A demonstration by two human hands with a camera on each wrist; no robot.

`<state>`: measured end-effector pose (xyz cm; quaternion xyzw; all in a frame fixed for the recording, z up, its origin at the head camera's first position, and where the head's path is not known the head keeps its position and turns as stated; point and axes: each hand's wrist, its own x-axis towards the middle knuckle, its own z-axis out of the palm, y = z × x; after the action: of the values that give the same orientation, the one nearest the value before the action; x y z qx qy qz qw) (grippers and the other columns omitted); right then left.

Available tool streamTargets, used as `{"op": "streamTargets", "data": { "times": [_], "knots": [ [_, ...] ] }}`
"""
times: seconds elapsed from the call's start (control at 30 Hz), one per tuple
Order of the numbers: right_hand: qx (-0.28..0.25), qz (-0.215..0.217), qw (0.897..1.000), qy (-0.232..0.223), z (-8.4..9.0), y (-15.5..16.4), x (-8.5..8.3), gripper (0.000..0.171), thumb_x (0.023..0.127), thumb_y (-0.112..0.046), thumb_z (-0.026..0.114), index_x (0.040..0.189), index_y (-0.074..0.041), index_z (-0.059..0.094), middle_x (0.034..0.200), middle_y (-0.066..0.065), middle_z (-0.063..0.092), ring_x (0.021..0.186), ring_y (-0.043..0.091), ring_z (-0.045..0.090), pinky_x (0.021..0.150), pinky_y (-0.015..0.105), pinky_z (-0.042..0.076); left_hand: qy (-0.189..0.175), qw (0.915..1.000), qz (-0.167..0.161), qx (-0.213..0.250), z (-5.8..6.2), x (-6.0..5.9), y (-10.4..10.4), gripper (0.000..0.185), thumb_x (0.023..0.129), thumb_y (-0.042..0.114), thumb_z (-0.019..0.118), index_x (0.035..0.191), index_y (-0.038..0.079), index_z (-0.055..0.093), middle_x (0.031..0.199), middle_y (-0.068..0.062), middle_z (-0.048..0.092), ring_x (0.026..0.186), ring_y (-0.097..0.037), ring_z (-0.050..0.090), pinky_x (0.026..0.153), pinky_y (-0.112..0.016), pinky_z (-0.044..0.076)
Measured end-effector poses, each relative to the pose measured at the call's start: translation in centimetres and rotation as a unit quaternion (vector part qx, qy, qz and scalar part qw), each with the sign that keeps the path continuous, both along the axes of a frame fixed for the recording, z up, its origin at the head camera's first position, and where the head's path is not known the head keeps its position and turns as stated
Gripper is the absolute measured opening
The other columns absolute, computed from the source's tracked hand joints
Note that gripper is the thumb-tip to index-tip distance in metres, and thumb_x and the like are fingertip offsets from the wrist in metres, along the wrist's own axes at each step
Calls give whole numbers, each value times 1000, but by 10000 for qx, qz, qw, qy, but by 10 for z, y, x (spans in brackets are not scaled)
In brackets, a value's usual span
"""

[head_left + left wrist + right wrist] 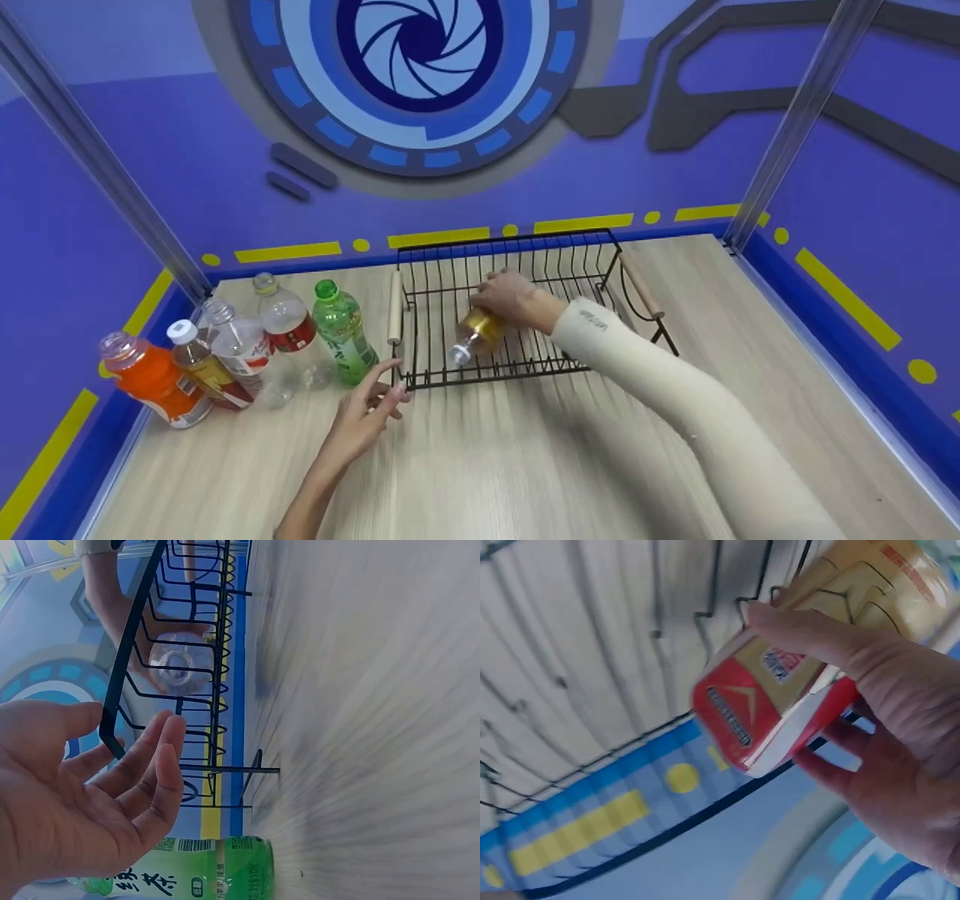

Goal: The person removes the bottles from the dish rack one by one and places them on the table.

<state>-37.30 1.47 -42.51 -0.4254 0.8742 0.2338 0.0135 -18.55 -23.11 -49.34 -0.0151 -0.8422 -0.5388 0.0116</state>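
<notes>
The left hand [364, 416] hovers nearest, just above the table [525, 465], its fingers [154, 757] straight and loosely spread, holding nothing. It sits just off the rack's near-left corner, close to the wooden handle [394, 307]. It does best staying out of the wire and could press down on that corner if the rack slides.

Just beyond it, the rack [420, 379] holds the work. The right hand [510, 296] reaches in from the right with fingers and thumb curled round an amber bottle [478, 334]. The bottle lies tilted on the near wires at mid-rack, its cap towards the front rail. The right wrist view shows a firm wrap over the red-and-yellow label [769, 716].

To do this step well, I judge the bottle should settle along a gap between the wires. It is round, so it is likely to roll. The hand should loosen only once the bottle rests steady, then lift straight up so the sleeve [675, 397] does not catch a tine.

Farther left, five more bottles stand by the wall. The green one [341, 330] is closest to the rack, and the orange one [154, 379] is at the far end.
</notes>
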Motion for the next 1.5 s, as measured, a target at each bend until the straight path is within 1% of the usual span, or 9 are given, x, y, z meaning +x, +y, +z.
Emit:
{"op": "streamTargets", "data": {
  "times": [0.1,0.2,0.4,0.57,0.7,0.93,1.03,1.23,1.5],
  "knots": [
    [-761,-706,9908,-867,3,40,-3,58,79,-13,85,132,-20,62,126,9,69,111,29,66,94,45,58,-25,9999,-112,106,2,-6,6,43,104,26,60,145,16,53,104,-16,75,81,-19,68,65,-26,51],
    [-1697,-1307,9649,-1520,3,70,-6,56,83,-24,84,133,-14,59,123,12,68,106,29,67,90,45,59,-71,9999,-128,66,5,-7,6,42,104,26,61,144,16,55,103,-15,76,81,-18,69,68,-26,51],
    [-3098,-1415,9190,-1986,14,89,0,78,85,-48,81,146,-13,46,124,13,67,106,28,69,86,43,61,-192,9996,181,-56,10,3,0,37,103,20,61,139,14,60,95,-12,76,74,-16,66,68,-25,50],
    [-4037,-1248,8806,-2142,32,94,28,84,85,-46,81,152,-13,42,125,11,68,106,26,69,86,41,61,-252,9996,133,-67,15,8,4,35,103,16,61,138,12,61,79,-9,74,59,-11,57,57,-21,43],
    [-4805,-1081,8303,-2609,40,90,56,83,85,-43,82,150,-11,42,126,10,67,108,23,68,89,41,60,-38,9999,35,-135,30,16,14,30,102,17,63,131,10,66,68,-6,70,51,-7,47,49,-19,35],
    [-5305,-799,7710,-3432,31,78,114,82,83,-48,82,146,-11,44,128,7,67,107,16,68,88,37,61,793,9961,-374,137,55,35,57,46,97,23,70,141,14,58,114,-8,71,94,-17,66,78,-24,55],
    [-5317,-528,7675,-3542,22,74,131,75,83,-41,84,143,-12,49,127,5,67,106,15,67,85,34,61,1129,9927,-369,194,62,42,76,63,94,27,74,150,13,48,134,-9,63,114,-23,62,89,-29,56],
    [-5052,-22,7966,-3320,10,68,151,67,80,-41,87,133,-12,59,118,1,70,96,14,63,80,29,58,1224,9909,-230,503,63,48,96,76,91,29,78,155,16,39,138,-7,60,115,-24,61,95,-40,54],
    [-4912,120,7951,-3556,5,65,156,64,80,-41,87,132,-17,58,118,-4,68,97,15,63,81,28,57,1343,9864,-170,932,55,49,91,70,87,19,82,148,12,47,138,-7,61,122,-23,59,102,-44,51]
  ]
}}
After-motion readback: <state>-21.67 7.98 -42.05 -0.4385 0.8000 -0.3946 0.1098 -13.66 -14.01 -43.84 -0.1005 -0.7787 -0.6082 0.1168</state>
